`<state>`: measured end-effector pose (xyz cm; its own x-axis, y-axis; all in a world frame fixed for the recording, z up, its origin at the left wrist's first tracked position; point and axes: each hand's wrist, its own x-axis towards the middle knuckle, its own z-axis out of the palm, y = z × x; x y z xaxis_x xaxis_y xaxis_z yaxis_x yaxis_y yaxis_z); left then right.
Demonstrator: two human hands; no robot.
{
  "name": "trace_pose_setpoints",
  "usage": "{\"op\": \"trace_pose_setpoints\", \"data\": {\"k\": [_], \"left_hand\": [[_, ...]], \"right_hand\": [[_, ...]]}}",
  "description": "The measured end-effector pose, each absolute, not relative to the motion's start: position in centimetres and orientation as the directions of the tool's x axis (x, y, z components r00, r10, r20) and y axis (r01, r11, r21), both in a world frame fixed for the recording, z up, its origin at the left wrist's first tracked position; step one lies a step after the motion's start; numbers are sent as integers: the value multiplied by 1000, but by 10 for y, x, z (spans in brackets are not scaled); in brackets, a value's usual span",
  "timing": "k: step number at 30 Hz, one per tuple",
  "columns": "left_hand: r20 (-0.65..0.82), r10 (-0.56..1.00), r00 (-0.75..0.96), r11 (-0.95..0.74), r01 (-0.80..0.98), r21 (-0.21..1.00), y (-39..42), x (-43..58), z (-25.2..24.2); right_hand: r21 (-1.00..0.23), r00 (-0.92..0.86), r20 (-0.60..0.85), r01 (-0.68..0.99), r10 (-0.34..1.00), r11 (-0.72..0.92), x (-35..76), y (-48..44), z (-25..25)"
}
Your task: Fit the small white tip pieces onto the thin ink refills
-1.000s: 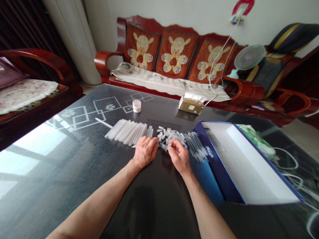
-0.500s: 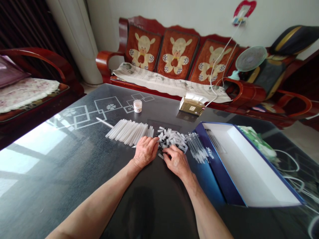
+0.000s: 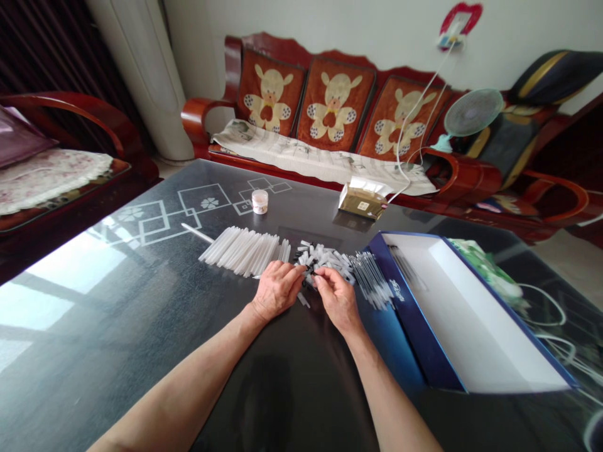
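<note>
- The left hand (image 3: 277,290) lies on the tabletop (image 3: 141,295) with its fingers bent, and the fingertips touch the edge of the pile. I cannot tell if it has hold of anything.
- The right hand (image 3: 338,300) has its thumb and fingers close together at the pile. They may pinch a small piece, but I cannot tell.
- The pile of small white and black pieces (image 3: 325,260) sits between the hands and just past them.
- One loose piece (image 3: 304,300) lies on the tabletop, just below the pile, between the hands.
- A neat row of white tubes (image 3: 242,251) lies left of the pile, near the left hand.
- A bunch of thin clear sticks (image 3: 372,280) lies right of the pile, by the open blue box (image 3: 424,351).
- A small white jar (image 3: 259,201) and a tissue pack (image 3: 362,201) stand farther off on the tabletop.
- A red wood sofa (image 3: 330,75) stands behind the tabletop.
</note>
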<state>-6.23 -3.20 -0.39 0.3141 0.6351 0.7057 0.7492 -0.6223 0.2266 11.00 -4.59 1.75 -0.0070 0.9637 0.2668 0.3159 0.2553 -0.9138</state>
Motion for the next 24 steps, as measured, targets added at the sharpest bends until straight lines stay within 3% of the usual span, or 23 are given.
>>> {"op": "trace_pose_setpoints", "data": {"k": [4, 12, 18, 24], "left_hand": [[687, 640, 345, -634, 742, 218, -32, -62, -3], [655, 649, 387, -644, 738, 201, -33, -60, -3], [652, 645, 399, -650, 735, 192, -33, -59, -4], [636, 645, 423, -656, 734, 178, -33, -60, -3]], "right_hand": [[-936, 20, 255, 257, 967, 241, 107, -46, 14], [-891, -24, 343, 307, 939, 334, 107, -46, 14], [-918, 6, 272, 301, 962, 258, 108, -47, 10], [-887, -15, 316, 351, 949, 301, 109, -47, 9]]}}
